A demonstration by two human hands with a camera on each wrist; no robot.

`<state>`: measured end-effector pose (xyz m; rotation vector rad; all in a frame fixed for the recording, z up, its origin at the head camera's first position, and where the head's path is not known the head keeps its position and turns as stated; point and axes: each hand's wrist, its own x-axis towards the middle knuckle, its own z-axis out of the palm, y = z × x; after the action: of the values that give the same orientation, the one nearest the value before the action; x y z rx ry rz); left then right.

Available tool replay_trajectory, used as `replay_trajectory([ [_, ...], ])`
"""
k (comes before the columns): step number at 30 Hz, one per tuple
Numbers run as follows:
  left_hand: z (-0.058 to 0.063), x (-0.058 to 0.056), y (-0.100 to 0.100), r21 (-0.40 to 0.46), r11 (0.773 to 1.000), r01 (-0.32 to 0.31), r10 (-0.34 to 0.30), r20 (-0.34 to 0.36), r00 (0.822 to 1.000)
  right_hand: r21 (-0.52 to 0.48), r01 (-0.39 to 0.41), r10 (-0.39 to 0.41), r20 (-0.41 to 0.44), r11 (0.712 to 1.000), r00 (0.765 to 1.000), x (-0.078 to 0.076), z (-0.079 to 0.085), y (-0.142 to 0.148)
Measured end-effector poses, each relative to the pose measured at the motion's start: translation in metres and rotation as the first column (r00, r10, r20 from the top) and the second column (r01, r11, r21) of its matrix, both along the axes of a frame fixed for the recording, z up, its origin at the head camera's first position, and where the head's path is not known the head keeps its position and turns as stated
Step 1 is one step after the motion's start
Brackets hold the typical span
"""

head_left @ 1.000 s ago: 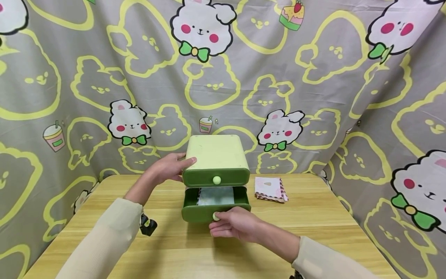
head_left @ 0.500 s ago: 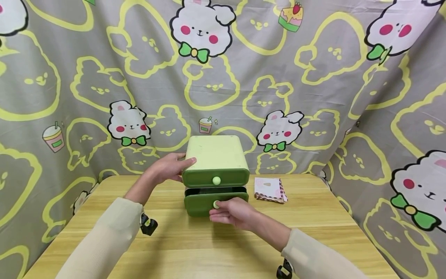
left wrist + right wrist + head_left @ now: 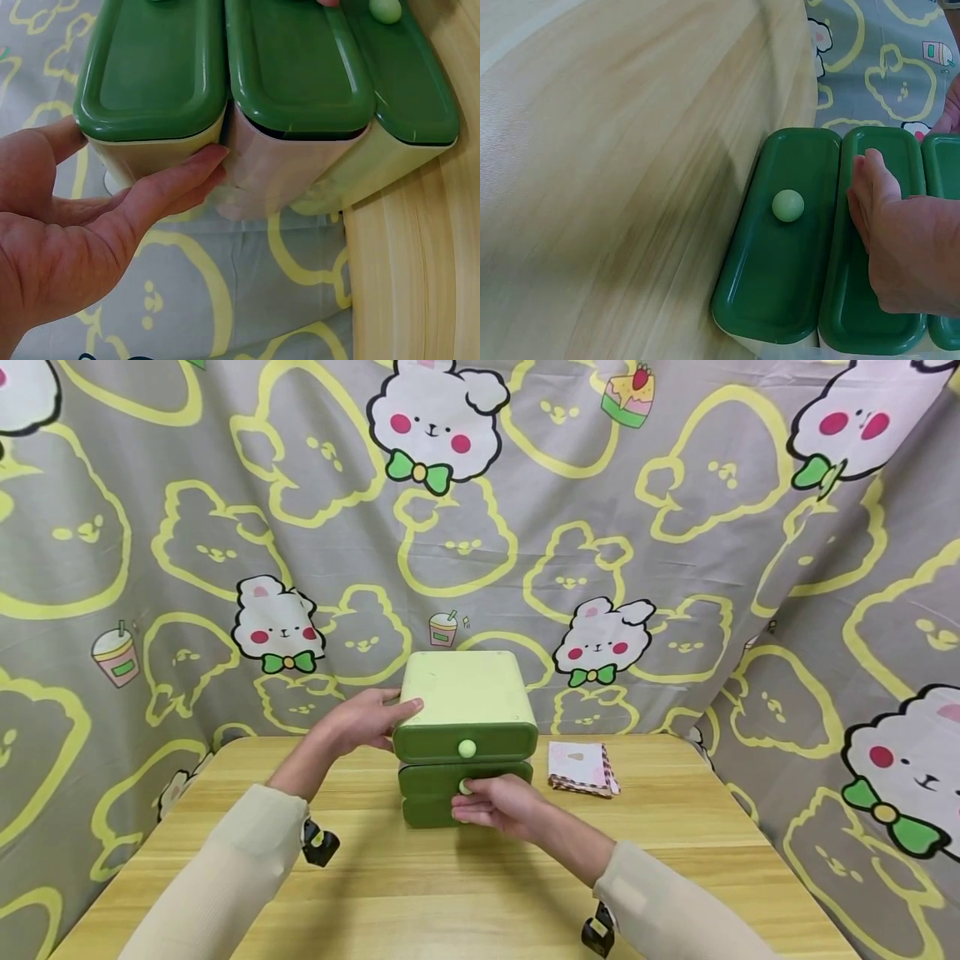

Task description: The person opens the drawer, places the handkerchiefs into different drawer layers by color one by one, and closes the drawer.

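Observation:
A small drawer cabinet (image 3: 465,689) with a pale yellow top and green drawer fronts stands on the wooden table. My left hand (image 3: 367,718) holds its upper left side, thumb over the top edge and fingers along the side wall; the left wrist view shows this hand (image 3: 97,217) beside the top drawer's casing. At the middle drawer (image 3: 300,71), my right hand (image 3: 502,806) pinches the round pale green knob (image 3: 465,786). A thin dark gap shows at that drawer's edge in the left wrist view. In the right wrist view, the hand (image 3: 907,247) hides the knob.
A folded cloth (image 3: 577,766) with a checked edge lies on the table (image 3: 360,893) right of the cabinet. The top drawer's knob (image 3: 467,748) and the bottom drawer's knob (image 3: 787,205) stick out. A patterned curtain (image 3: 465,543) hangs close behind.
My right hand has pushed the middle drawer in, away from me, from well open with a pale folded cloth inside to nearly closed. The left hand has stayed in place.

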<state>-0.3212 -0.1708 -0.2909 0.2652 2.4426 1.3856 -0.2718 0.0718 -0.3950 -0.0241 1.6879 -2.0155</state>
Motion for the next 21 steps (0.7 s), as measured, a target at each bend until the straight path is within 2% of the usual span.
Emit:
replay_trajectory([
  [14, -0.0002, 0.0016, 0.0011, 0.013, 1.0, 0.008, -0.008, -0.003, 1.0, -0.01, 0.016, -0.016, -0.001, 1.0, 1.0, -0.0065, 0.0002, -0.0022],
  [21, -0.0005, 0.0015, 0.0007, 0.011, 1.0, 0.005, -0.005, -0.006, 1.0, 0.006, -0.02, 0.02, -0.004, 1.0, 1.0, -0.0065, 0.0, 0.0016],
])
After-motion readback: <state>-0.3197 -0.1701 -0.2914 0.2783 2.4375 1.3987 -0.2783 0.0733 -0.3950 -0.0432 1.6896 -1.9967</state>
